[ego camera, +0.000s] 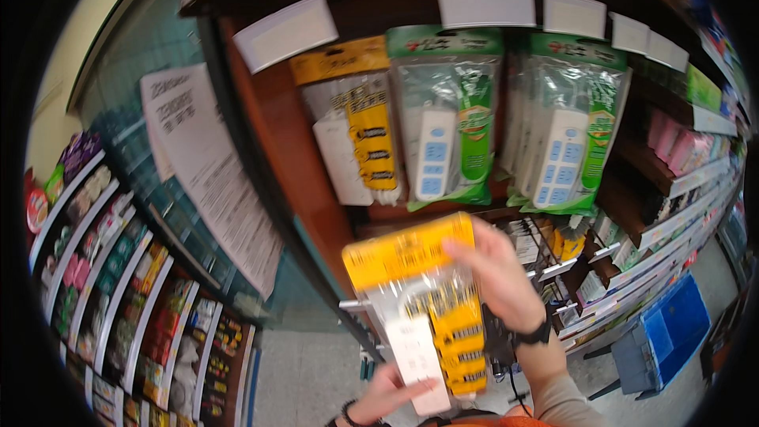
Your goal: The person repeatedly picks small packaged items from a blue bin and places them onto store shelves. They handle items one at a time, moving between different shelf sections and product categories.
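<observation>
Between my hands is a bagged power strip [415, 341], white, in a clear plastic bag with a yellow header card [409, 252] and a yellow printed strip. My right hand [498, 267] pinches the header card at its right end, thumb in front. Lower down, my left hand [391, 394] grips the bottom of the bag, thumb across the power strip. Just beyond, a similar yellow-carded power strip pack [350, 136] hangs on the wooden display. Beside it hang a green-carded power strip pack [439, 154] and further green-carded packs [560, 160].
White price tags [485, 3] line the shelf edge above. At left, printed paper sheets [207, 172] are stuck to a glass door [261, 302], with shelves of packaged goods [130, 284] beyond. More stocked shelves [676, 219] run along the right. A blue bin [670, 338] stands at lower right.
</observation>
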